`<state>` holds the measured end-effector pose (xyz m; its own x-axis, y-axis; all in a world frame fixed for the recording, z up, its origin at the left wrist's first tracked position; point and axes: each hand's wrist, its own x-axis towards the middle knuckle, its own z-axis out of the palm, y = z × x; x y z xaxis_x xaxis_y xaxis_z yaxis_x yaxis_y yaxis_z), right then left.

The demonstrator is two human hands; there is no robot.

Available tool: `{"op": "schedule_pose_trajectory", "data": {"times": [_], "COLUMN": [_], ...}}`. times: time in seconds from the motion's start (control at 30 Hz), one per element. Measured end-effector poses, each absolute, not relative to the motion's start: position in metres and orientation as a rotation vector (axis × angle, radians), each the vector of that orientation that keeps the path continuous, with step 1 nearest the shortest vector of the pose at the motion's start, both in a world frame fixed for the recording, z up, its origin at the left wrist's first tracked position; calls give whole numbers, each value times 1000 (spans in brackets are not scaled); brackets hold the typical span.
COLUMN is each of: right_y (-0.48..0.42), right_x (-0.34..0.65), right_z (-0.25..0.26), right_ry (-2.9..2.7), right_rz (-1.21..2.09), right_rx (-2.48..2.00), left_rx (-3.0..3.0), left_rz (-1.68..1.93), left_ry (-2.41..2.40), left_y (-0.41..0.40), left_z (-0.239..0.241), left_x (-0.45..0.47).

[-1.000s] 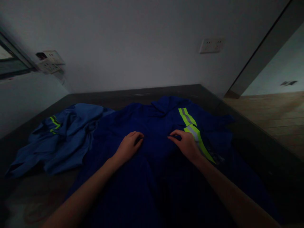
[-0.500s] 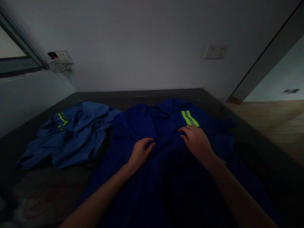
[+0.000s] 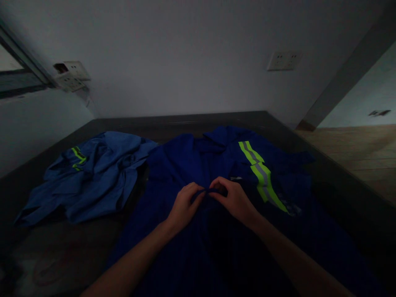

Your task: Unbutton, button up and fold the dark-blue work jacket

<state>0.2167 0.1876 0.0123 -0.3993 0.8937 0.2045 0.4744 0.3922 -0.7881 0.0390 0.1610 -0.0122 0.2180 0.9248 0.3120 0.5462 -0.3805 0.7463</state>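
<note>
A dark blue work jacket [image 3: 173, 165] lies spread on the dark tabletop, collar toward the wall. Yellow-green reflective tape [image 3: 262, 177] with a grey centre stripe runs down its right side. My left hand [image 3: 185, 202] pinches the jacket's front edge near the middle of the chest. Just beside it, my right hand [image 3: 233, 200] pinches the same front opening, and the fingertips of both hands nearly meet. A small fold of cloth shows between them. Whether a button or other fastener is there, I cannot tell in the dim light.
To the left lies a crumpled lighter blue garment [image 3: 102, 173] with a yellow-green strip. The dark table [image 3: 173, 119] meets a pale wall carrying sockets [image 3: 284, 60] at the right and more sockets [image 3: 72, 74] at the left. Wooden flooring [image 3: 355, 144] shows beyond the table's right edge.
My right hand has moved left from the reflective tape to the jacket's middle, uncovering more tape. Both hands now pinch the front edge together; my left hand has shifted only slightly.
</note>
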Motion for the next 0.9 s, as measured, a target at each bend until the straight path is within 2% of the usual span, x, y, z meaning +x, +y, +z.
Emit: {"op": "schedule_pose_trajectory", "data": {"times": [0.23,0.63,0.9], "right_y": [190,182,185], "right_x": [216,213,212], "right_z": [3,3,0], "right_ry": [-1820,-1889,-1845], "right_rz": [1057,925,974], "right_rx": [-1111,-1056,-1106], "left_rx": [1954,1916,1944], "left_rz": [1196,1175,1038], "left_ry": [1393,1385,1381], "left_y": [160,159,162], "left_z": [-11,-10,-17], "left_x": [41,43,41]}}
